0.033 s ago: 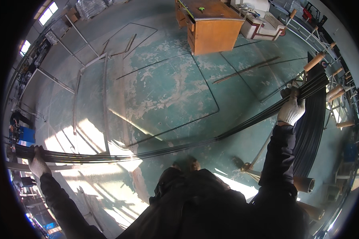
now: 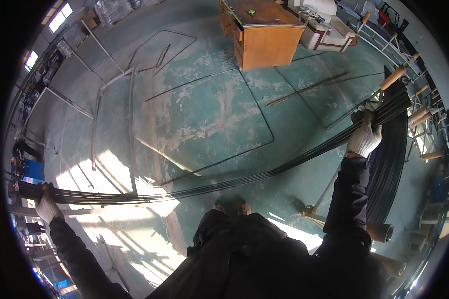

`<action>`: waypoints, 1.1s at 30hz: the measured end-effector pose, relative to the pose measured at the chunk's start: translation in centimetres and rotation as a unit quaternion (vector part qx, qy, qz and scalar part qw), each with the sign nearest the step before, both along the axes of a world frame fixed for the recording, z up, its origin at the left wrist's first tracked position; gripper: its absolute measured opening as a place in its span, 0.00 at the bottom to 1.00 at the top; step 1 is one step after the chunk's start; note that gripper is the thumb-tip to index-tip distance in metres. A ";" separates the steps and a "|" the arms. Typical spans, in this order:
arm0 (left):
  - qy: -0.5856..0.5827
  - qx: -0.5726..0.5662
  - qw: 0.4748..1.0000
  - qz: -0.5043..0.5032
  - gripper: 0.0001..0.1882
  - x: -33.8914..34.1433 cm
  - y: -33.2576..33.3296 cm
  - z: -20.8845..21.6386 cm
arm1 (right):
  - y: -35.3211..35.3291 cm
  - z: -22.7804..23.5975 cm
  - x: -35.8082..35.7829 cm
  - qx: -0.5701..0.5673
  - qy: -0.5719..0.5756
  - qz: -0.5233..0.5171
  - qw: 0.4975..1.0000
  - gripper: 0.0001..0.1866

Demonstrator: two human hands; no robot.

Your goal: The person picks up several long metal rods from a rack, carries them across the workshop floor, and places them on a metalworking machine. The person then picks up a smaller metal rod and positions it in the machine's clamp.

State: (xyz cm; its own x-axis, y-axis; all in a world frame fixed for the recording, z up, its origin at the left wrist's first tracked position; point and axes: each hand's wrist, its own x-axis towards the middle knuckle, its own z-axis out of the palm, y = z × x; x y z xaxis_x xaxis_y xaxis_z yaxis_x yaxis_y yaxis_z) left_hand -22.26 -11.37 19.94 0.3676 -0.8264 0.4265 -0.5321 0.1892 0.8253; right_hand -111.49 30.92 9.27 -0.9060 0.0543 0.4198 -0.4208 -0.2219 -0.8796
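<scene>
A long bundle of thin black strips (image 2: 134, 198) stretches across in front of me, sagging a little between my hands. Gloved and closed, my left hand (image 2: 47, 204) grips its left end at the far left. On the right, my right hand (image 2: 365, 134), also in a pale knit glove with dark fingers, is wrapped round the same bundle near its other end. Right beside that hand, a wide sheet of more black strips (image 2: 391, 159) hangs down over a rack. What the strips are made of I cannot tell.
Brown tube rollers (image 2: 393, 78) stick out from the metal rack at right. A wooden desk (image 2: 267, 47) and a worn pale armchair (image 2: 329, 35) stand at the back. Metal frames (image 2: 132, 124) rise at left. Thin bars (image 2: 307, 88) lie on the worn green floor (image 2: 204, 119).
</scene>
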 end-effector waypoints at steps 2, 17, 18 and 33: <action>-0.011 0.021 0.999 0.026 0.21 -2.2 -1.5 1.1 | -1.2 0.4 -1.1 -0.004 -0.007 -0.028 1.000 0.10; 0.054 -0.047 0.974 -0.214 0.17 -25.8 -33.1 -3.2 | -0.8 0.9 -2.8 -0.020 0.001 -0.205 0.979 0.10; 0.133 -0.029 0.962 -0.237 0.18 -28.8 -34.6 -3.2 | -0.4 0.9 -3.0 0.019 -0.030 -0.250 0.968 0.12; 0.098 -0.054 0.958 -0.265 0.12 -53.2 -48.3 3.0 | -15.5 2.3 -15.2 0.007 0.002 -0.269 0.963 0.18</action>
State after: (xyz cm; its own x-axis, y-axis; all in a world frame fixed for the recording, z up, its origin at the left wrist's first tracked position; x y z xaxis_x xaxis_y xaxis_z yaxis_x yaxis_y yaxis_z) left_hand -75.43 -59.62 22.91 -0.0101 -0.8737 0.4864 -0.1737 0.4805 0.8596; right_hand -126.70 15.46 11.53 -0.7469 0.5095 0.4271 -0.4743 0.0419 -0.8794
